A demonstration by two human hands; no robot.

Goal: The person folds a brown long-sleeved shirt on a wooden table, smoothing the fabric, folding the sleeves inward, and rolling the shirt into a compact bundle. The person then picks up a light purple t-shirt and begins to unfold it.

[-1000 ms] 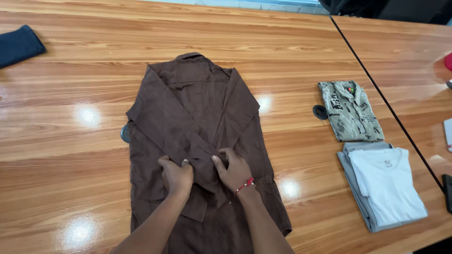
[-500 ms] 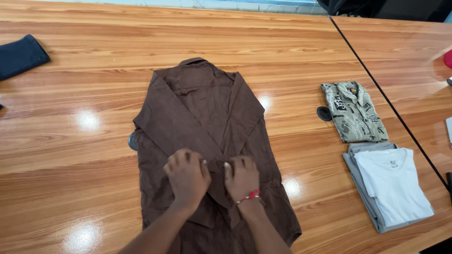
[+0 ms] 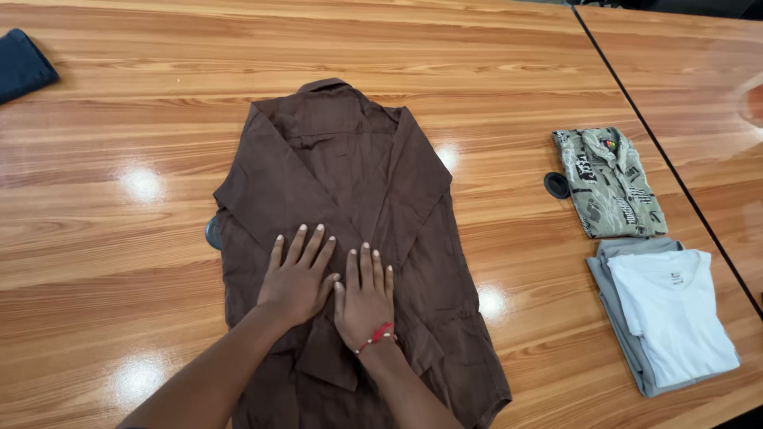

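1. Brown shirt [image 3: 350, 238] lies flat at centre frame on the wooden table [image 3: 143, 262], collar toward the top, both sleeves folded in across the chest. The hem runs off the bottom edge.
2. Step in hand, as I read it: smoothing and flattening the folded-in sleeves before the next fold. Next move likely calls for keeping the sleeves pinned while hem or sides get lifted, so the layers don't slide.
3. Folded white shirt on grey [image 3: 671, 314] sits at lower right; folded patterned shirt [image 3: 608, 183] just above it at right-centre. Both are well apart from the brown shirt.
4. Dark blue cloth [image 3: 24, 67] is at the upper left corner, partly cut by the frame.
5. Left hand [image 3: 298, 278] rests palm down on the shirt's midsection, fingers straight and slightly spread, gripping nothing.
6. Right hand [image 3: 364, 300] lies just beside it, also flat, fingers extended and close together, red band at the wrist.
7. Small dark round object [image 3: 556, 185] touches the patterned shirt's left edge; another dark disc [image 3: 213, 232] peeks out at the brown shirt's left edge.
8. Versus the earlier frame: hands were curled, pinching fabric lower on the shirt; now they're opened flat and slid a little upward.
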